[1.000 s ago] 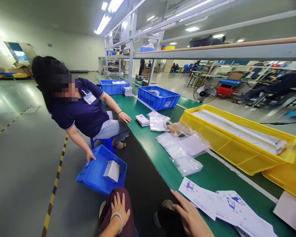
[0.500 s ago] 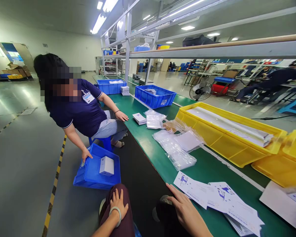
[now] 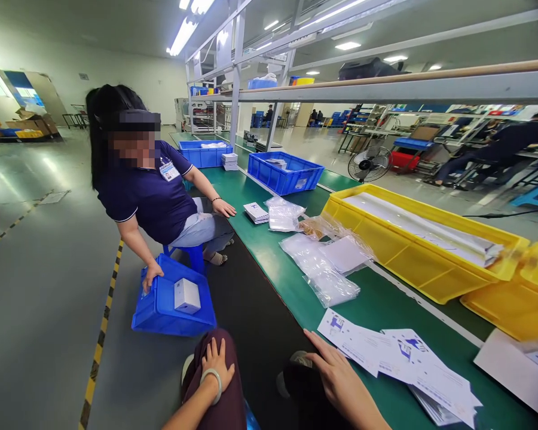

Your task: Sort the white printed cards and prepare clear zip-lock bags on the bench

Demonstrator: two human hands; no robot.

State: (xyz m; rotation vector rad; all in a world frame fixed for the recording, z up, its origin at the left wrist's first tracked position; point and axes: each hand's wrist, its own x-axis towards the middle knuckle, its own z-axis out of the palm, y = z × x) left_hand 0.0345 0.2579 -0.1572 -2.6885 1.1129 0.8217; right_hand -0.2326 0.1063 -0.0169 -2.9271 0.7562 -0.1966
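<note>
My left hand (image 3: 217,368), with a pale bangle at its wrist, lies spread on my knee and holds nothing. At the near edge of the green table (image 3: 269,263), my right hand (image 3: 334,370) rests with its fingers stretched out, nothing in it. Just beside its fingers are printed white cards (image 3: 349,340), and a fanned pile of similar cards (image 3: 430,373) lies farther right. Clear plastic bags (image 3: 320,269) lie flat beyond them. To the left, a seated co-worker (image 3: 147,191) grips the rim of a blue bin (image 3: 156,310) holding a white box (image 3: 187,296).
A long yellow bin (image 3: 399,263) with white sheets inside stands along the table's far side, another yellow bin (image 3: 511,304) next to it. Two blue bins (image 3: 291,182) and small card stacks (image 3: 255,212) sit farther back. A shelf rail (image 3: 385,89) runs above the table.
The co-worker's head has lifted and turned, and the blue bin under their hand has tilted more. My hands stay in place; the view has shifted slightly.
</note>
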